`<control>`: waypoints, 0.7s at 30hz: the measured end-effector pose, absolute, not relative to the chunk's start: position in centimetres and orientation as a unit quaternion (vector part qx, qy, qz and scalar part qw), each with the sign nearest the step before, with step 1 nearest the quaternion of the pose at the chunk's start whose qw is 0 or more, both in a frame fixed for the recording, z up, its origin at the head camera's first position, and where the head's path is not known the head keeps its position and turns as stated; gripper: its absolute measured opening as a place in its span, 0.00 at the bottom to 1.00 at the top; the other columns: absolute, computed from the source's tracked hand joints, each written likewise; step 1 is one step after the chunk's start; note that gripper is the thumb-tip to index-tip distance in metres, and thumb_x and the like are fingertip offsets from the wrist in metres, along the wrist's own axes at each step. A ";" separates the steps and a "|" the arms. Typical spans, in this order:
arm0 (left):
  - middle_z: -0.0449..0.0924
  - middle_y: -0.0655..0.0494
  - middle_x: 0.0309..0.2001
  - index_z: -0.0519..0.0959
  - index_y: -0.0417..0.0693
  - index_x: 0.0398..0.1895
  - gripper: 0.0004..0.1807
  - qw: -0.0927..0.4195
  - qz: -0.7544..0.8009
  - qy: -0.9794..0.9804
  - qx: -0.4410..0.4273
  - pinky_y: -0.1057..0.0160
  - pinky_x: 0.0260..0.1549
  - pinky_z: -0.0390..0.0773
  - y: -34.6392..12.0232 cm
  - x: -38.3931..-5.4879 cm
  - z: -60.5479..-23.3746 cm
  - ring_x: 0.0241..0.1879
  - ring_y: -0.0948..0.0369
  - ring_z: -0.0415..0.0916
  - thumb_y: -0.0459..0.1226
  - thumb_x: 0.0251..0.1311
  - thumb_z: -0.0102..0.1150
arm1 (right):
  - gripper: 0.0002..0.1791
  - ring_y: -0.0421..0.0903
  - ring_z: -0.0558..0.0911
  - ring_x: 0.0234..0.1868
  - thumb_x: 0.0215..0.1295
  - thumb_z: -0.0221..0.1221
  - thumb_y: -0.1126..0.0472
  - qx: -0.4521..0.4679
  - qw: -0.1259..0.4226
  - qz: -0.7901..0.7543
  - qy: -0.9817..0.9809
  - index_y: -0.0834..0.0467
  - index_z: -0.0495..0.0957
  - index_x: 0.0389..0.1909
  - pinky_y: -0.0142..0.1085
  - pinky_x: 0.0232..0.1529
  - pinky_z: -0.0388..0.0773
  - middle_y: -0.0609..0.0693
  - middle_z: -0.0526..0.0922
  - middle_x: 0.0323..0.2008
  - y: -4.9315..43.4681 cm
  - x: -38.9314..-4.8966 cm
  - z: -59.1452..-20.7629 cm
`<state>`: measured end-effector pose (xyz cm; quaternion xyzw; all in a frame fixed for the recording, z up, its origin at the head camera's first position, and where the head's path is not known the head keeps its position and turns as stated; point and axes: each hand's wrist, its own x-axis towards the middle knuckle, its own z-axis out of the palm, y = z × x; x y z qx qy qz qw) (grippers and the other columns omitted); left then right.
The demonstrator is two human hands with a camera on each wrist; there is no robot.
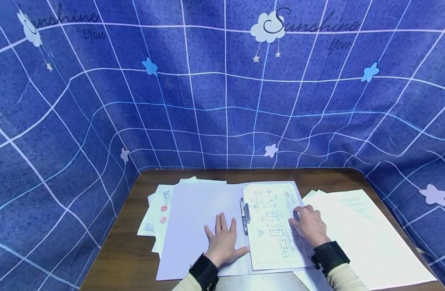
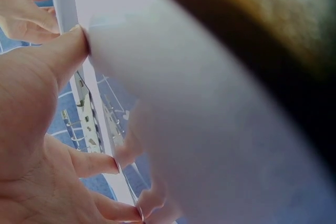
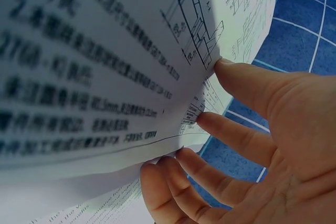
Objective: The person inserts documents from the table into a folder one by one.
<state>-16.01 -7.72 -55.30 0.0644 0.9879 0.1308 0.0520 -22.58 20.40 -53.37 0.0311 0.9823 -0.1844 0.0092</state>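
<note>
A pale lilac folder lies spread open on the table, a metal clip along its spine. On its right half is a stack of sheets topped by a technical drawing. My left hand rests flat with spread fingers on the left cover, its thumb reaching toward the drawing's left edge. The left wrist view shows its fingertips touching the glossy cover. My right hand is at the drawing's right edge. In the right wrist view its thumb and fingertips touch the printed sheet and its border, standing apart.
Loose papers with red stamps stick out from under the folder's left side. To the right, printed sheets fan out to the brown table's edge. A blue gridded cloth hangs behind and at both sides.
</note>
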 end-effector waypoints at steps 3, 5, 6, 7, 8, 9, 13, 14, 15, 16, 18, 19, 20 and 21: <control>0.47 0.25 0.78 0.65 0.41 0.76 0.59 0.054 0.132 0.988 0.063 0.16 0.61 0.44 -7.7 -16.0 -55.2 0.78 0.31 0.43 0.71 0.49 0.67 | 0.26 0.66 0.76 0.47 0.59 0.73 0.55 0.031 0.008 -0.190 0.981 0.62 0.82 0.56 0.60 0.38 0.76 0.69 0.77 0.51 20.6 -22.5 -53.1; 0.47 0.25 0.77 0.65 0.41 0.76 0.59 0.055 0.132 0.988 0.063 0.16 0.61 0.44 -7.6 -16.0 -55.2 0.77 0.31 0.43 0.70 0.49 0.67 | 0.26 0.67 0.76 0.48 0.59 0.73 0.54 0.029 0.006 -0.193 0.981 0.62 0.82 0.56 0.60 0.38 0.76 0.69 0.77 0.51 20.7 -22.4 -53.0; 0.47 0.25 0.78 0.65 0.41 0.76 0.59 0.056 0.132 0.988 0.062 0.16 0.61 0.44 -7.6 -16.0 -55.2 0.77 0.31 0.43 0.70 0.50 0.67 | 0.26 0.67 0.76 0.48 0.59 0.72 0.54 0.029 0.005 -0.195 0.980 0.62 0.82 0.56 0.61 0.38 0.76 0.70 0.76 0.52 20.7 -22.4 -52.9; 0.47 0.25 0.78 0.65 0.41 0.76 0.59 0.057 0.132 0.988 0.062 0.16 0.61 0.44 -7.6 -16.0 -55.2 0.78 0.31 0.43 0.71 0.50 0.67 | 0.26 0.67 0.76 0.48 0.59 0.72 0.54 0.029 0.005 -0.196 0.980 0.62 0.82 0.56 0.61 0.38 0.76 0.70 0.76 0.52 20.8 -22.4 -52.7; 0.47 0.25 0.78 0.65 0.42 0.76 0.59 0.057 0.131 0.988 0.062 0.16 0.61 0.44 -7.6 -16.0 -55.2 0.78 0.31 0.43 0.71 0.50 0.67 | 0.27 0.67 0.76 0.48 0.59 0.72 0.54 0.028 0.004 -0.197 0.980 0.62 0.82 0.57 0.62 0.39 0.76 0.70 0.76 0.52 20.8 -22.4 -52.6; 0.47 0.25 0.78 0.65 0.42 0.76 0.59 0.058 0.131 0.988 0.061 0.16 0.61 0.44 -7.6 -16.0 -55.1 0.78 0.31 0.43 0.71 0.50 0.67 | 0.27 0.67 0.76 0.48 0.60 0.72 0.54 0.028 0.003 -0.199 0.980 0.61 0.82 0.57 0.62 0.39 0.76 0.70 0.76 0.53 20.9 -22.3 -52.5; 0.47 0.26 0.78 0.66 0.42 0.76 0.59 0.059 0.130 0.988 0.061 0.16 0.61 0.44 -7.6 -16.0 -55.1 0.78 0.32 0.43 0.71 0.49 0.67 | 0.26 0.67 0.76 0.48 0.60 0.72 0.53 0.027 -0.003 -0.206 0.978 0.60 0.82 0.57 0.61 0.38 0.77 0.70 0.77 0.53 21.4 -22.2 -51.8; 0.47 0.26 0.78 0.65 0.42 0.76 0.59 0.059 0.130 0.988 0.062 0.16 0.61 0.44 -7.6 -16.0 -55.1 0.78 0.32 0.43 0.71 0.50 0.67 | 0.26 0.67 0.77 0.47 0.61 0.72 0.53 0.026 -0.007 -0.207 0.978 0.60 0.82 0.57 0.60 0.37 0.77 0.71 0.77 0.53 21.5 -22.2 -51.6; 0.47 0.25 0.78 0.65 0.41 0.76 0.59 0.060 0.130 0.988 0.062 0.16 0.61 0.44 -7.6 -16.0 -55.1 0.78 0.32 0.43 0.70 0.50 0.67 | 0.26 0.67 0.78 0.47 0.61 0.71 0.53 0.025 -0.010 -0.209 0.978 0.60 0.82 0.57 0.59 0.36 0.78 0.71 0.77 0.54 21.7 -22.2 -51.4; 0.47 0.25 0.78 0.65 0.41 0.76 0.59 0.059 0.131 0.988 0.062 0.16 0.61 0.44 -7.6 -16.0 -55.2 0.78 0.31 0.43 0.70 0.50 0.67 | 0.26 0.67 0.78 0.47 0.62 0.71 0.53 0.025 -0.012 -0.210 0.977 0.60 0.82 0.57 0.58 0.35 0.78 0.71 0.77 0.54 21.9 -22.2 -51.2; 0.47 0.25 0.78 0.65 0.42 0.77 0.59 0.058 0.131 0.988 0.062 0.16 0.61 0.44 -7.6 -16.0 -55.2 0.78 0.32 0.43 0.70 0.50 0.67 | 0.26 0.68 0.79 0.46 0.62 0.71 0.53 0.023 -0.019 -0.213 0.977 0.61 0.81 0.58 0.57 0.34 0.79 0.72 0.77 0.55 22.4 -22.2 -50.8; 0.47 0.25 0.78 0.65 0.42 0.77 0.59 0.058 0.131 0.988 0.062 0.16 0.61 0.43 -7.6 -16.0 -55.2 0.78 0.32 0.43 0.70 0.49 0.67 | 0.26 0.68 0.80 0.47 0.63 0.70 0.53 0.024 -0.022 -0.215 0.976 0.61 0.81 0.59 0.58 0.34 0.79 0.73 0.77 0.55 22.7 -22.2 -50.6; 0.47 0.25 0.78 0.65 0.42 0.77 0.59 0.057 0.132 0.988 0.062 0.16 0.61 0.43 -7.6 -16.0 -55.2 0.78 0.31 0.43 0.70 0.49 0.67 | 0.26 0.69 0.80 0.47 0.63 0.70 0.53 0.025 -0.025 -0.218 0.975 0.61 0.80 0.59 0.58 0.34 0.79 0.73 0.77 0.55 23.1 -22.2 -50.4; 0.47 0.25 0.78 0.65 0.42 0.77 0.59 0.057 0.133 0.988 0.062 0.16 0.61 0.43 -7.6 -16.0 -55.1 0.78 0.31 0.43 0.70 0.49 0.68 | 0.26 0.70 0.80 0.48 0.64 0.70 0.53 0.027 -0.028 -0.221 0.974 0.62 0.80 0.59 0.58 0.34 0.79 0.73 0.77 0.55 23.5 -22.2 -50.2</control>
